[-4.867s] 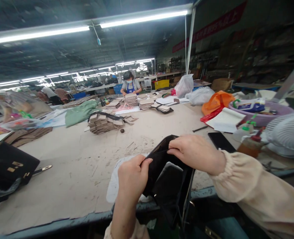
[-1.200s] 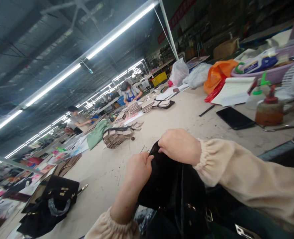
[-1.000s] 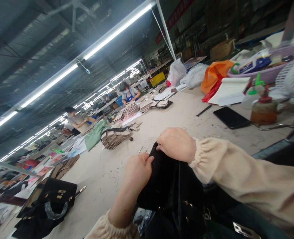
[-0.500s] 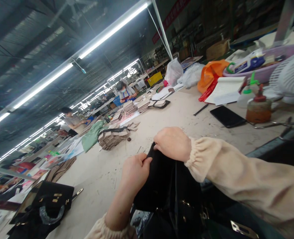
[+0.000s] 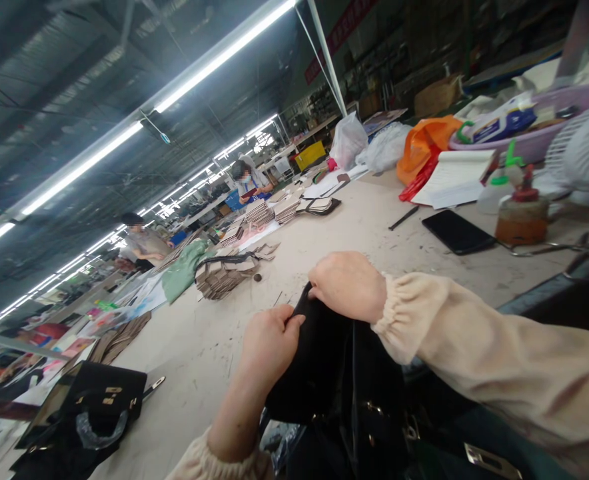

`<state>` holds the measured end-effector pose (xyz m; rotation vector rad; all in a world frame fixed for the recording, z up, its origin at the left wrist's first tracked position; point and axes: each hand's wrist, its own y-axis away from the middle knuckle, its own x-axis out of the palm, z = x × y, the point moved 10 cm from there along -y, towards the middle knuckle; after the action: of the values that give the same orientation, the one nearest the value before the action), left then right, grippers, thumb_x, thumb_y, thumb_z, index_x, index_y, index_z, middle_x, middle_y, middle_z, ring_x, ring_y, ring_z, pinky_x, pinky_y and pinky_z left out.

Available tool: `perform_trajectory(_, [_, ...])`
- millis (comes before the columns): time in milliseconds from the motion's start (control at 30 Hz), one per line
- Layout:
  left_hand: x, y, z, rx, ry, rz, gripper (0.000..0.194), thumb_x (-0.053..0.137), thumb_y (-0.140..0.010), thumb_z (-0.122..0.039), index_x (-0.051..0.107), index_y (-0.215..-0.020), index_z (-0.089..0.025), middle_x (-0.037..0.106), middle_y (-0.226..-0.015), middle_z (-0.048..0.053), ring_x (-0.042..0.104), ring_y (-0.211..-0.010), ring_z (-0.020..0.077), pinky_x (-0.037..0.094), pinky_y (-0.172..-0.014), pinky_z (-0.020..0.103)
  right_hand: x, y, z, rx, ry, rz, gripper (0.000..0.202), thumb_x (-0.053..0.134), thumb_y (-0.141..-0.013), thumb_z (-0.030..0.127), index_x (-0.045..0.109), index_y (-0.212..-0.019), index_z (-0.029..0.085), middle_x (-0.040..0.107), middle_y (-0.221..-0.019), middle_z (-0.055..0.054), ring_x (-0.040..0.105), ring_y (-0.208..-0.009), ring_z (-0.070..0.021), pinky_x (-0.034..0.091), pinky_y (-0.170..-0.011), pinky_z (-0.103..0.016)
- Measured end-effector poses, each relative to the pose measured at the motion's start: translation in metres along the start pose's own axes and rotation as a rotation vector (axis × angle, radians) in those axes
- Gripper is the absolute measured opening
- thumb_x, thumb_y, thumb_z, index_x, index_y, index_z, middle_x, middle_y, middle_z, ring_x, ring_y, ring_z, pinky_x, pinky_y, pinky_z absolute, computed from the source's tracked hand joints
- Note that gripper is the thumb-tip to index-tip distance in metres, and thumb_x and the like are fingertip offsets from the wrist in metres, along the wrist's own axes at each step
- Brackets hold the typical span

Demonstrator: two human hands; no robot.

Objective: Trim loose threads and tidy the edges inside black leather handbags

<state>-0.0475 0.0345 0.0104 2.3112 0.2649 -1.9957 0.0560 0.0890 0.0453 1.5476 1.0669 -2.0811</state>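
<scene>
A black handbag (image 5: pixel 319 373) with gold-coloured metal fittings stands close in front of me at the table's near edge. My left hand (image 5: pixel 272 343) pinches its upper edge between thumb and fingers. Just to the right, my right hand (image 5: pixel 347 287) is closed over the same edge, its knuckles up and its fingertips mostly hidden. Between the two hands a short stretch of the black rim shows. Clear plastic wrap (image 5: pixel 282 440) peeks out beside the bag under my left forearm. The bag's lower part runs out of the picture.
Another black handbag (image 5: pixel 109 387) lies at left. Stacked brown pieces (image 5: pixel 224 277) and a green cloth (image 5: pixel 184 270) lie beyond. At right are a phone (image 5: pixel 457 232), a bottle of amber liquid (image 5: pixel 522 217), a notepad (image 5: pixel 454 177) and a white fan (image 5: pixel 584 147). Two people work farther back.
Both hands keep the same hold on the bag's edge, with barely any movement. The whole view has shifted slightly. At far left, the person's arm has lowered a little.
</scene>
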Motion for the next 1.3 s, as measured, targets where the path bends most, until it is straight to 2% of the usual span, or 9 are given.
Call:
perform_trajectory(300, [-0.001,0.0,0.001,-0.002,0.0,-0.001,0.031,0.051,-0.081,-0.03,0.042,-0.054,-0.018,0.04,-0.049,-0.004,0.039,-0.052,0.0102,0.019,-0.052,0.025,0.002,-0.003,-0.001,0.018,-0.014,0.017,0.023,0.057,-0.08,0.035,0.07,-0.075,0.017,0.069,-0.075,-0.009,0.064,-0.072,-0.0225,0.041,-0.054,-0.028])
perform_trajectory(467, [0.0,-0.001,-0.001,0.014,-0.008,0.005,0.031,0.051,-0.081,-0.03,0.042,-0.054,-0.018,0.041,-0.05,-0.004,0.039,-0.053,0.0103,0.019,-0.053,0.025,-0.008,-0.002,-0.001,-0.019,-0.047,-0.099,0.029,0.062,-0.077,0.036,0.064,-0.102,0.022,0.07,-0.078,-0.005,0.064,-0.074,-0.0227,0.041,-0.055,-0.028])
perform_trajectory(633, [0.0,-0.001,-0.004,0.014,-0.013,0.052,0.03,0.047,-0.083,-0.029,0.042,-0.056,-0.018,0.045,-0.052,-0.003,0.042,-0.054,0.0106,0.02,-0.053,0.025,0.0,-0.007,0.006,-0.084,-0.029,0.039,0.018,0.061,-0.08,0.033,0.071,-0.08,0.019,0.071,-0.08,-0.008,0.065,-0.078,-0.0231,0.041,-0.056,-0.028])
perform_trajectory(767, [0.0,-0.001,-0.011,0.023,-0.04,0.146,0.035,0.045,-0.085,-0.038,0.044,-0.056,-0.018,0.045,-0.052,-0.003,0.041,-0.052,0.0104,0.02,-0.051,0.024,0.0,-0.01,0.004,-0.061,-0.046,0.047,0.019,0.061,-0.08,0.033,0.072,-0.081,0.018,0.071,-0.079,-0.008,0.065,-0.078,-0.0235,0.042,-0.056,-0.028])
perform_trajectory(900, [-0.01,-0.014,-0.024,0.077,-0.064,0.08,0.026,0.049,-0.084,-0.036,0.056,-0.065,-0.019,0.054,-0.058,-0.002,0.045,-0.056,0.0112,0.022,-0.053,0.024,0.0,-0.009,0.007,-0.07,-0.063,0.036,0.018,0.06,-0.079,0.031,0.072,-0.078,0.016,0.071,-0.078,-0.008,0.065,-0.077,-0.0227,0.043,-0.057,-0.028])
perform_trajectory(1067, [-0.005,-0.029,-0.03,0.107,-0.138,0.013,0.026,0.049,-0.084,-0.028,0.06,-0.063,-0.017,0.059,-0.059,0.002,0.047,-0.056,0.0122,0.023,-0.054,0.025,-0.001,-0.007,0.0,-0.056,-0.082,0.025,0.018,0.056,-0.079,0.025,0.071,-0.08,0.015,0.07,-0.079,-0.009,0.064,-0.078,-0.0223,0.044,-0.06,-0.029])
perform_trajectory(1167, [-0.004,-0.029,-0.029,0.101,-0.155,-0.036,0.03,0.045,-0.087,-0.029,0.061,-0.065,-0.018,0.06,-0.058,0.002,0.049,-0.056,0.0125,0.024,-0.055,0.026,-0.005,-0.004,-0.007,-0.109,-0.241,-0.034,0.024,0.06,-0.075,0.029,0.07,-0.094,0.02,0.07,-0.081,-0.005,0.063,-0.08,-0.0206,0.044,-0.064,-0.028])
perform_trajectory(1233, [-0.004,-0.028,-0.026,0.078,-0.175,-0.055,0.031,0.044,-0.088,-0.029,0.061,-0.066,-0.018,0.06,-0.058,0.002,0.049,-0.056,0.013,0.024,-0.055,0.026,-0.009,0.001,-0.017,-0.134,-0.469,-0.105,0.037,0.062,-0.074,0.033,0.066,-0.109,0.021,0.069,-0.081,-0.003,0.062,-0.077,-0.0174,0.044,-0.066,-0.026])
perform_trajectory(1300, [-0.005,-0.027,-0.024,0.053,-0.197,-0.057,0.031,0.043,-0.088,-0.03,0.062,-0.067,-0.018,0.061,-0.06,0.002,0.051,-0.058,0.0136,0.024,-0.055,0.026,-0.008,0.011,-0.036,-0.075,-0.708,-0.182,0.045,0.062,-0.075,0.035,0.062,-0.117,0.02,0.068,-0.083,-0.001,0.06,-0.072,-0.0138,0.044,-0.068,-0.025])
